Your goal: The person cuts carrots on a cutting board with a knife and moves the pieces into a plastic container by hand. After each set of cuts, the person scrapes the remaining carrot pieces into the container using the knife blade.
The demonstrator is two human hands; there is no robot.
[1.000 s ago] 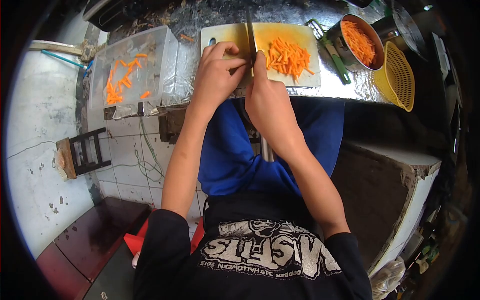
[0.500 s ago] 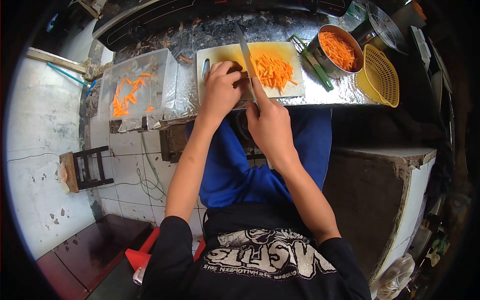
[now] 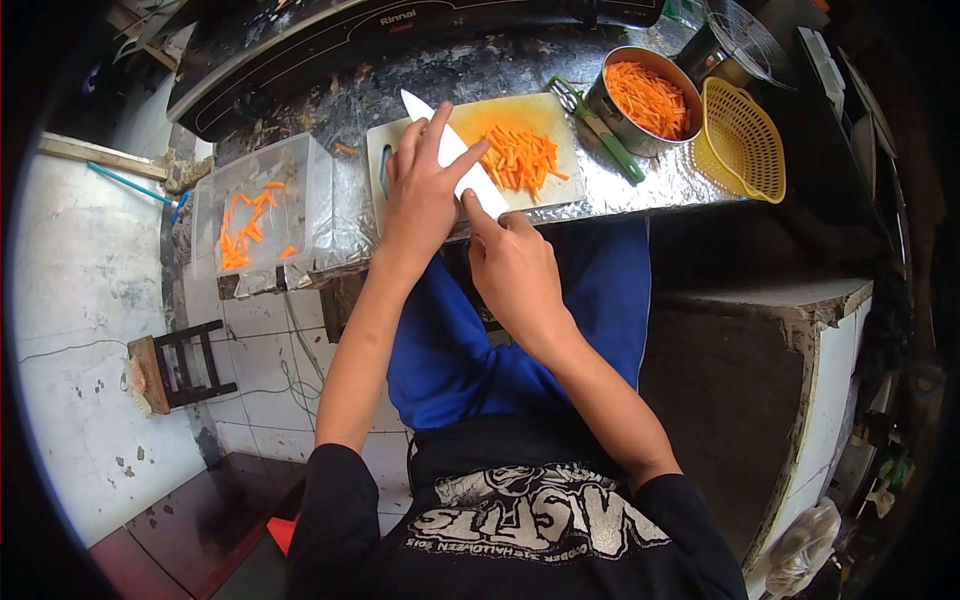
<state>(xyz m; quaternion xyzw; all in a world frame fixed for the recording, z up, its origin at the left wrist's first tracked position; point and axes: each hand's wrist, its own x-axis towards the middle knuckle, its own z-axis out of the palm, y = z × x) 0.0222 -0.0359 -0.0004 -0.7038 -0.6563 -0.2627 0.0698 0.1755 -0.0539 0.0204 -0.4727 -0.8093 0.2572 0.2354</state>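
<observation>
A knife (image 3: 487,193) lies slanted over the cutting board (image 3: 480,112), its pale blade turned broad side up and its tip pointing to the far left. My right hand (image 3: 522,275) is closed around its handle at the board's near edge, index finger stretched along the blade. Fingers spread, my left hand (image 3: 418,195) rests over the blade, one finger reaching toward the pile of carrot sticks (image 3: 525,160). That pile sits on the board just right of the knife. Part of the blade is hidden under my left hand.
Left of the board stands a clear plastic box (image 3: 320,190) with some carrot pieces (image 3: 240,242) inside. To the right are a green-handled peeler (image 3: 612,145), a metal pot (image 3: 612,112) full of carrot sticks, and a yellow basket (image 3: 740,150). A stove (image 3: 400,32) runs along the back.
The knife has gone from upright on its edge to lying broad side up, slanted further left. My left hand's curled fingers have spread over the blade. The view has shifted slightly.
</observation>
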